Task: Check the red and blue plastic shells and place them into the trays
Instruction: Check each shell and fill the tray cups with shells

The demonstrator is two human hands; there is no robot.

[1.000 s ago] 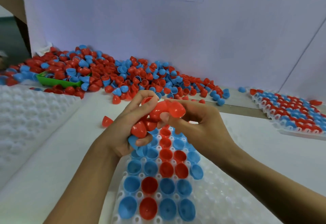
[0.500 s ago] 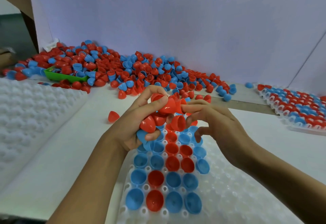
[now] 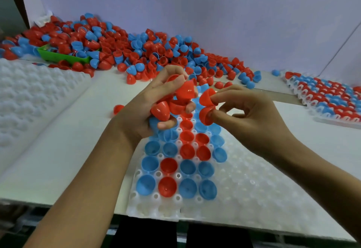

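The left hand (image 3: 154, 105) hugs a bunch of red shells (image 3: 175, 103) while the right hand (image 3: 244, 115) pinches two red shells (image 3: 207, 105) above the white tray (image 3: 254, 185), probably to check them.

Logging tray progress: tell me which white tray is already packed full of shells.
The far-right tray: red and blue shells cover it. The tray under the hands is only partly filled; the left tray shows bare pockets.

Glossy plastic shells (image 3: 184, 91); tray (image 3: 254, 185) seemingly translucent dimpled plastic.
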